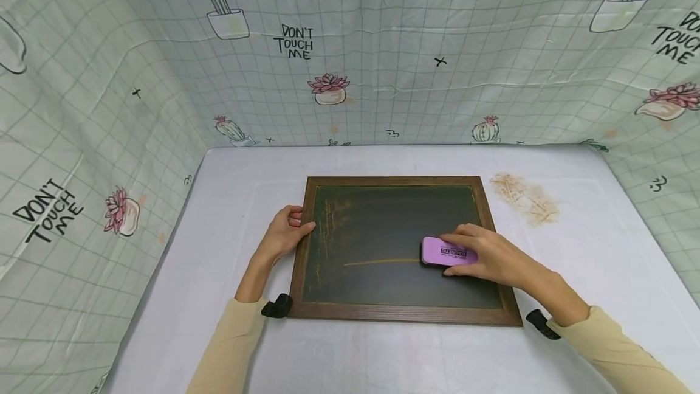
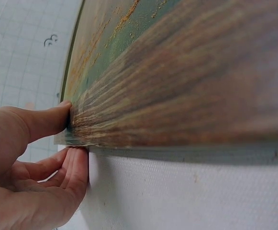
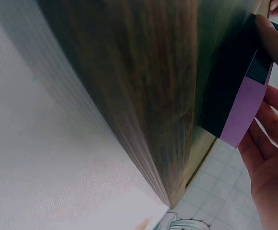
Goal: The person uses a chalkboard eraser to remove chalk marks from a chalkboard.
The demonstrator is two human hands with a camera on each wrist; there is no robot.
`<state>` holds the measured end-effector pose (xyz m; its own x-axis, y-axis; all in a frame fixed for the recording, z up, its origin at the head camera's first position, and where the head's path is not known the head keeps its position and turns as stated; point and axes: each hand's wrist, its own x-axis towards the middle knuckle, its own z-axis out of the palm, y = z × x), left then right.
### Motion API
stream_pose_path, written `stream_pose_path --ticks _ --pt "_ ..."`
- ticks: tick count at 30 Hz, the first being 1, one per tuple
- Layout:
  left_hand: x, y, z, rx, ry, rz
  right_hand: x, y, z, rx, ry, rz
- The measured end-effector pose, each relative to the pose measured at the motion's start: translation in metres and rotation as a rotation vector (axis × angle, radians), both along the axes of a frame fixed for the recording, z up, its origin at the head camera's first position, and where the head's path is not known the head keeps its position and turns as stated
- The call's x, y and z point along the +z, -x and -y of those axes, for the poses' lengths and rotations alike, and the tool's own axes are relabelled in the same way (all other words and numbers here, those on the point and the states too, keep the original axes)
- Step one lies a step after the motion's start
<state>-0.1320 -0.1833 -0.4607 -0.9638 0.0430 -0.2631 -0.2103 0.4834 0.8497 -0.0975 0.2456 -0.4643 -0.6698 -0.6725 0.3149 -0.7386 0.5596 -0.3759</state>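
Note:
A wood-framed chalkboard [image 1: 383, 217] lies flat on the white table. My left hand [image 1: 285, 231] pinches its left frame edge, thumb on top and fingers against the outer side, as the left wrist view shows with the thumb [image 2: 50, 120]. My right hand [image 1: 483, 254] grips a purple magnetic chalkboard eraser [image 1: 445, 252] between thumb and fingers over the right half of the board. In the right wrist view the eraser's dark felt side [image 3: 229, 72] faces the board. A yellow chalk line [image 1: 380, 262] runs leftward from the eraser. Yellow chalk smears [image 1: 328, 224] mark the board's left side.
Brownish-yellow chalk dust [image 1: 525, 196] stains the tablecloth beyond the board's upper right corner. A grid-patterned cloth [image 1: 404, 96] with cactus drawings hangs behind and at both sides. Dark wrist cameras [image 1: 277, 306] sit close to the board's lower corners.

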Motion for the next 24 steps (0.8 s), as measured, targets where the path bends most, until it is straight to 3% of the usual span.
stream_pose_path --ticks 24 --pt "0.001 -0.001 -0.001 -0.002 0.001 -0.005 -0.007 0.006 0.012 0.043 0.028 -0.078"
